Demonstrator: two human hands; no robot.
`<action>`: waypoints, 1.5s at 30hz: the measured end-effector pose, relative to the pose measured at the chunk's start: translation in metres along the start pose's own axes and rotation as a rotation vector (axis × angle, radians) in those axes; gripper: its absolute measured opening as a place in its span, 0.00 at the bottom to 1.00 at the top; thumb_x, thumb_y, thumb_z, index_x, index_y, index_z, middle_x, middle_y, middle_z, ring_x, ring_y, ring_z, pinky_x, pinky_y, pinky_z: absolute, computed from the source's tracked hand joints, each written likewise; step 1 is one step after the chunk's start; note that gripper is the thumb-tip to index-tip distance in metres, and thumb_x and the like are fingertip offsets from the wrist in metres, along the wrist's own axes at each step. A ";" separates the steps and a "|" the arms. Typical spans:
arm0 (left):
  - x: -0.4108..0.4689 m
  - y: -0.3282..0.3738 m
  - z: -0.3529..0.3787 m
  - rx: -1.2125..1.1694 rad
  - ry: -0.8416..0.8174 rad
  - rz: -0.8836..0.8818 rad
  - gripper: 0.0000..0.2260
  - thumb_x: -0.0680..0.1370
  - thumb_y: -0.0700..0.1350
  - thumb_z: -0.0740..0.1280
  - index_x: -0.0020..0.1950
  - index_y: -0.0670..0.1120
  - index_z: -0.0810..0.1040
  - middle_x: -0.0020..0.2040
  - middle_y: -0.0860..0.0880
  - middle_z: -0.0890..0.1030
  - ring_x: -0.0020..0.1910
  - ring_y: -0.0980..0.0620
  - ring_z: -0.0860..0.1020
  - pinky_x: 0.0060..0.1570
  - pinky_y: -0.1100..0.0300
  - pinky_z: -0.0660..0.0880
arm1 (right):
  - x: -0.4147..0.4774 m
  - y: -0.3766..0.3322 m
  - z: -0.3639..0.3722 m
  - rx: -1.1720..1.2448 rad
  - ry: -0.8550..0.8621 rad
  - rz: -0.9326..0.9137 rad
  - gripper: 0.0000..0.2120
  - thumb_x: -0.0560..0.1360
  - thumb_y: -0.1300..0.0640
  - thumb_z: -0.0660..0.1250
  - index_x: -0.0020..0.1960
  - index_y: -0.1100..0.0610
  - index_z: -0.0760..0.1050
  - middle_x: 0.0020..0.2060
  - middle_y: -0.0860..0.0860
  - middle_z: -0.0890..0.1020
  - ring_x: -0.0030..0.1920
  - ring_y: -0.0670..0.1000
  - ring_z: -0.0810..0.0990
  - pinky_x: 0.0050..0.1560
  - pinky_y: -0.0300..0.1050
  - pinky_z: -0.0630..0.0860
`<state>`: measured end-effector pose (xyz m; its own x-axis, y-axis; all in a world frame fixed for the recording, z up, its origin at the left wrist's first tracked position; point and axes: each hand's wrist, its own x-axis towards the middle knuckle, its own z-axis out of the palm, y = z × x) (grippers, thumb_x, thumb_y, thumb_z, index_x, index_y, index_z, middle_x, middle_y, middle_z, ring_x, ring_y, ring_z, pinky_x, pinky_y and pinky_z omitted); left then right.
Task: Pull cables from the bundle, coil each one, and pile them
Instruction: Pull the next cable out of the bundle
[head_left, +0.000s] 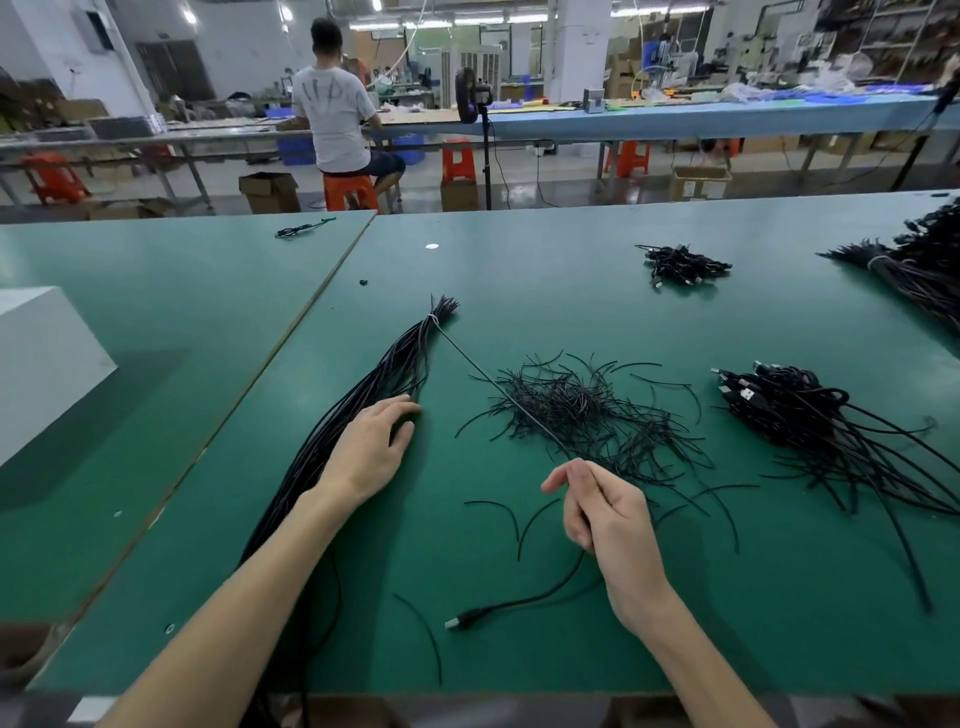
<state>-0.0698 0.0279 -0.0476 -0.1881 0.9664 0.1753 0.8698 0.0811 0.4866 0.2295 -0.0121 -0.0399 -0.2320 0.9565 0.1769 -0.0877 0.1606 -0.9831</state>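
Note:
A long bundle of black cables, tied near its far end, runs from the table's near edge up to the centre. My left hand rests on it with fingers nearly straight, pressing it down. My right hand pinches one black cable that stretches taut from the tie to my fingers; its USB plug end trails on the table below my hand. A pile of coiled cables lies to the right.
A heap of short black ties lies in the middle of the green table. A small cable pile and a larger bundle sit farther right. A white box stands at the left. A person sits at a far bench.

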 end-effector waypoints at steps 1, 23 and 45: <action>0.000 -0.002 0.002 0.019 0.014 0.008 0.16 0.86 0.46 0.60 0.73 0.49 0.75 0.76 0.53 0.71 0.76 0.51 0.67 0.78 0.54 0.60 | 0.000 0.000 0.000 0.008 0.012 -0.007 0.19 0.83 0.46 0.59 0.42 0.52 0.81 0.24 0.50 0.66 0.26 0.49 0.61 0.30 0.39 0.63; 0.006 0.058 0.024 -0.499 0.014 -0.045 0.12 0.86 0.45 0.62 0.64 0.43 0.80 0.55 0.50 0.85 0.52 0.52 0.84 0.54 0.58 0.79 | -0.002 -0.002 0.002 -0.168 -0.125 0.024 0.13 0.84 0.51 0.63 0.66 0.39 0.76 0.24 0.50 0.73 0.24 0.46 0.68 0.27 0.35 0.69; 0.011 0.051 0.021 -0.393 0.142 -0.186 0.06 0.83 0.40 0.66 0.55 0.44 0.82 0.46 0.47 0.81 0.37 0.56 0.77 0.41 0.58 0.78 | -0.001 0.000 -0.002 -0.170 -0.197 0.045 0.12 0.85 0.51 0.61 0.66 0.46 0.78 0.25 0.51 0.75 0.27 0.47 0.71 0.32 0.38 0.72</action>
<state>-0.0179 0.0475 -0.0387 -0.4093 0.8989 0.1563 0.5812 0.1249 0.8041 0.2313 -0.0125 -0.0402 -0.4180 0.9003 0.1218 0.0873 0.1733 -0.9810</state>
